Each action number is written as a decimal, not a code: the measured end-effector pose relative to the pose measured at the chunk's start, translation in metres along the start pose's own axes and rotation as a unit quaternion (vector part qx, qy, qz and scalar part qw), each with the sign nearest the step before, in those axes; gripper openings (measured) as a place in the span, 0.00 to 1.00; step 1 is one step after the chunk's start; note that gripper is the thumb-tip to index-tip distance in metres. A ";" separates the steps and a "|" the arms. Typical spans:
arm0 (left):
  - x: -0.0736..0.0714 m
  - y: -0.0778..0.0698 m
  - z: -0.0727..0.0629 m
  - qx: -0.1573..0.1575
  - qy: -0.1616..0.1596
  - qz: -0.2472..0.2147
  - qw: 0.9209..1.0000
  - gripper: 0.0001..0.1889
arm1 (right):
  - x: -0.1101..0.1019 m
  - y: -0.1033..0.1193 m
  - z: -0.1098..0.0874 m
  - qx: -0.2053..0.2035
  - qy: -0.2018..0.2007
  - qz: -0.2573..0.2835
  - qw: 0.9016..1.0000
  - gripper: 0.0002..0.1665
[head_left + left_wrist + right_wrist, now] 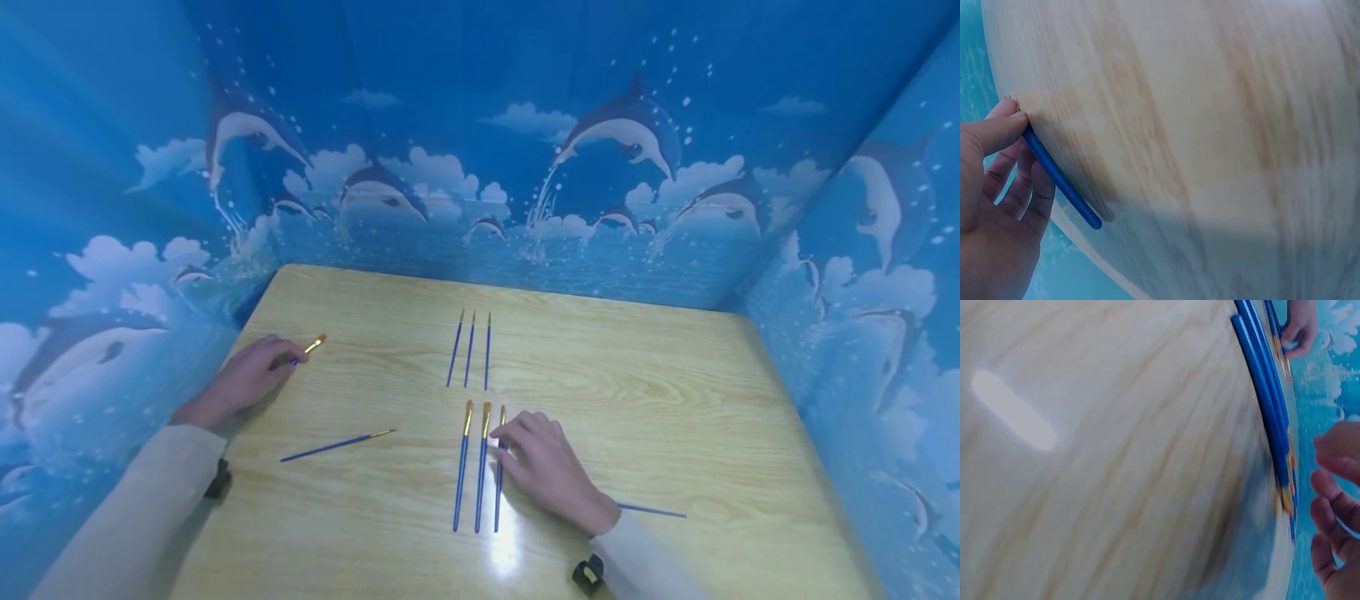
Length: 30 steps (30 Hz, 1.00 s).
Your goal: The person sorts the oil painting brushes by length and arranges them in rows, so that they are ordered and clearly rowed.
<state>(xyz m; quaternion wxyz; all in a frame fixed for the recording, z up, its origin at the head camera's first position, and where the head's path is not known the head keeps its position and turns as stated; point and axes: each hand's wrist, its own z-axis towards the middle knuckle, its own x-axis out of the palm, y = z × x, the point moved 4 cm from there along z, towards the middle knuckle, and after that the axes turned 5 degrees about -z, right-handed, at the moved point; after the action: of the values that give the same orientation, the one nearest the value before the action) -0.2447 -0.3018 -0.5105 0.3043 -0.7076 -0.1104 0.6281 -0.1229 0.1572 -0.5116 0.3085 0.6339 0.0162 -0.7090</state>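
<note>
At the table's left side, my left hand (258, 372) pinches a flat paintbrush (314, 344) between thumb and fingers. In the left wrist view, the blue handle (1063, 181) of that brush slants down from the fingertips. My right hand (551, 471) hovers over the rightmost paintbrush (498, 500) of a lower row of three and covers part of it. Its thumb and fingers are apart with nothing between them in the right wrist view. Beside it lie the middle wide brush (482, 475) and the left brush (461, 471), bristles pointing away.
Three thin paintbrushes (470, 350) lie side by side farther back. A single thin brush (337, 445) rests at the left, and another blue handle (652, 510) shows beyond my right wrist. Dolphin-printed blue curtains (450, 183) surround the wooden table (637, 375) on the far side and both sides.
</note>
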 end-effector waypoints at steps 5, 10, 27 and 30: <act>-0.001 -0.002 -0.001 0.005 -0.001 0.005 1.000 0.11 | -0.010 -0.017 -0.011 0.013 0.015 0.025 0.999 0.13; -0.001 -0.003 0.000 -0.011 0.006 0.005 1.000 0.11 | -0.019 -0.033 -0.025 0.025 0.021 0.029 0.999 0.14; 0.000 -0.002 0.001 -0.014 0.011 0.001 1.000 0.10 | -0.043 -0.089 -0.077 0.046 0.023 0.026 0.998 0.18; 0.000 -0.002 0.002 -0.017 0.012 0.000 1.000 0.11 | -0.048 -0.098 -0.087 0.057 0.031 0.036 0.997 0.17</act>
<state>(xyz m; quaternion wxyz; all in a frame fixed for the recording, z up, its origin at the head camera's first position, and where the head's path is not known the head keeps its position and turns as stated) -0.2461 -0.2995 -0.5094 0.2934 -0.7202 -0.1169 0.6176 -0.0899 0.2927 -0.5206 0.2961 0.6726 -0.0372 -0.6772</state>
